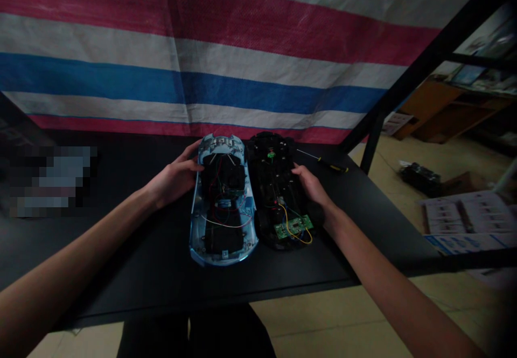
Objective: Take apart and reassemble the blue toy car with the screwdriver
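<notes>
A light blue toy car body shell (223, 202) lies upside down on the black table (121, 250), its wires and black inner parts showing. Beside it on the right lies the black chassis (278, 191) with a green circuit board (293, 227) and yellow wires. My left hand (174, 179) grips the left edge of the blue shell, thumb over the rim. My right hand (313, 185) rests on the right side of the chassis, fingers curled onto it.
A screwdriver with a yellow and black handle (327, 164) lies on the table behind the chassis. A striped red, white and blue tarp (202, 51) hangs behind. A black metal frame (404, 78) rises at right; boxes and papers lie on the floor (464, 223).
</notes>
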A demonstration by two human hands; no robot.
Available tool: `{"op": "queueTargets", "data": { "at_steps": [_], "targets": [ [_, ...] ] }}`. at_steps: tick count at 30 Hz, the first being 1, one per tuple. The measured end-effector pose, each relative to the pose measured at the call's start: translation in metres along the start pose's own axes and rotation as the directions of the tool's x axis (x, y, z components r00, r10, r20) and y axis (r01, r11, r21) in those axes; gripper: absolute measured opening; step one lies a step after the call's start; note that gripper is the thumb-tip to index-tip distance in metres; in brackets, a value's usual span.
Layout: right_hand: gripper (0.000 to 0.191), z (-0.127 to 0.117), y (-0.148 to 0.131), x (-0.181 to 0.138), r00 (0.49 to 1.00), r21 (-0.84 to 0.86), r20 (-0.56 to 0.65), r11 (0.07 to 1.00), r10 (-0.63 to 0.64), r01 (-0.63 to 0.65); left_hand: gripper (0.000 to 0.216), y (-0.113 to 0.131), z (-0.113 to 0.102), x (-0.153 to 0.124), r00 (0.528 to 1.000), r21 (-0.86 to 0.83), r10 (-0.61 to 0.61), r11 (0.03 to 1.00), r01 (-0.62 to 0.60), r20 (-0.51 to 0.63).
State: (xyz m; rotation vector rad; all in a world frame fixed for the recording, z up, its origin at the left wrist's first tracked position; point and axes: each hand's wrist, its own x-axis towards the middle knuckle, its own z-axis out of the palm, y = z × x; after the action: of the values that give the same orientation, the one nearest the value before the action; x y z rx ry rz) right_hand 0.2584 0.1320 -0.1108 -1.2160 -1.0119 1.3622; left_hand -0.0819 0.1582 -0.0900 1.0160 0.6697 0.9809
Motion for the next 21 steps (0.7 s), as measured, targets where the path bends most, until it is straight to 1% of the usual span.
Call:
{"op": "queueTargets", "data": {
  "at_steps": [5, 13, 21],
  "targets": [
    [0.04, 0.0008, -0.0003, -0.0028, 1.0, 0.002, 0.014, 1.0, 0.002, -0.002, 0.071, 0.0003, 0.0006, -0.0004, 1.0, -0.018, 0.002, 1.0, -0.002, -0.003],
    [0.035, -0.0008, -0.0009, 0.0004, 0.999, 0.045, 0.025, 0.999, 0.026, -0.027, 0.074, 0.0028, 0.0046, -0.0009, 0.999, 0.01, -0.016, 1.0, 0.016, -0.051],
    [0.034, -0.0008, 0.0014, 0.0019, 0.999, 0.076, 0.034, 0.997, 0.008, -0.011, 0.075, 0.0039, 0.0029, -0.0007, 0.999, 0.007, -0.037, 0.999, 0.037, -0.035]
  ]
}}
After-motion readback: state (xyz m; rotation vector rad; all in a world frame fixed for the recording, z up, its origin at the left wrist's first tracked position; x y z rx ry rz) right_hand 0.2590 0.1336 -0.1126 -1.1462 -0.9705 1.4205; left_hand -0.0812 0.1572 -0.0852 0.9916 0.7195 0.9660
